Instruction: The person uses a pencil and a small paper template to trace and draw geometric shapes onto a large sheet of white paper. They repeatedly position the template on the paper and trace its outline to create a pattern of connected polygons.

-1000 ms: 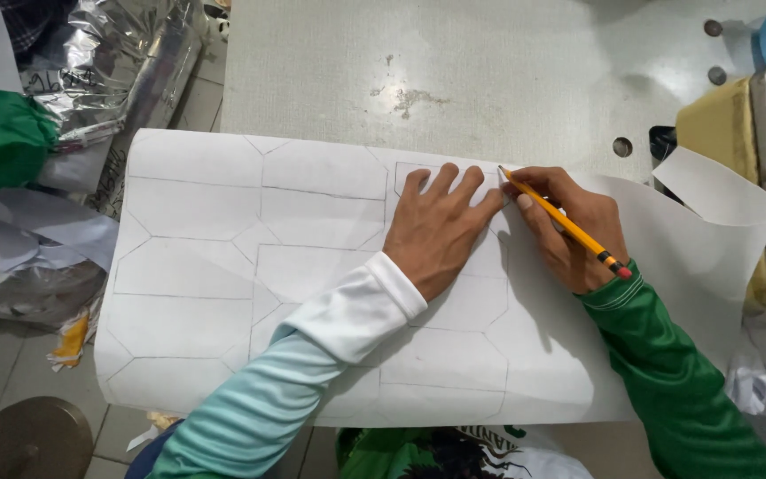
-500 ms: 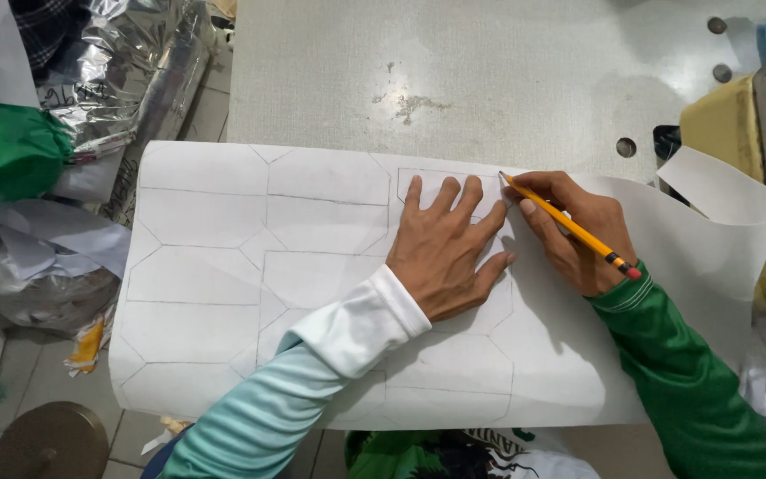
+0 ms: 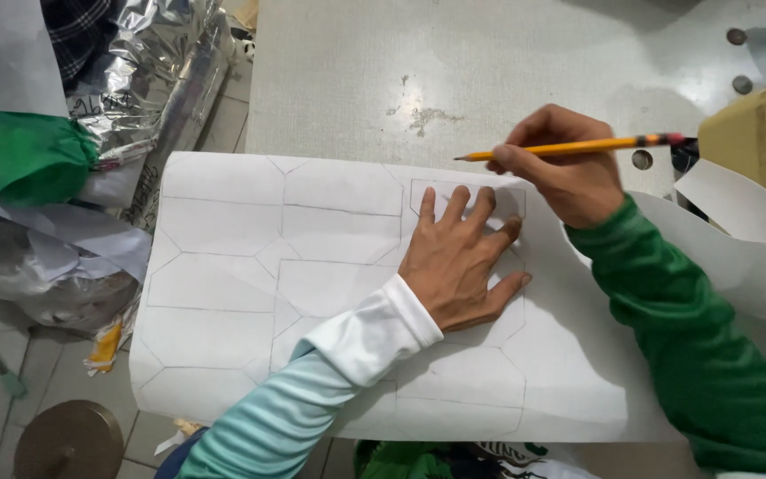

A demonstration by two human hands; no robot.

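Note:
A large white sheet of paper (image 3: pixel 250 293) with several pencilled hexagon-like outlines lies on a grey table (image 3: pixel 454 62). My left hand (image 3: pixel 458 262) presses flat on it with fingers spread, over a template shape whose outline shows around the fingers. My right hand (image 3: pixel 569 168) holds a yellow pencil (image 3: pixel 569 147) lifted off the sheet, lying almost level with its tip pointing left. The paper's right end (image 3: pixel 738 231) curls upward.
Crumpled silver foil (image 3: pixel 157 80), a green cloth (image 3: pixel 28 155) and loose white paper pile up at the left. A yellowish machine part (image 3: pixel 746 133) stands at the right edge. A round brown stool top (image 3: pixel 68 439) shows on the floor, lower left.
My right hand lifted the pencil tip off the paper and swung it level, pointing left. My left hand stayed flat on the sheet. The view moved closer.

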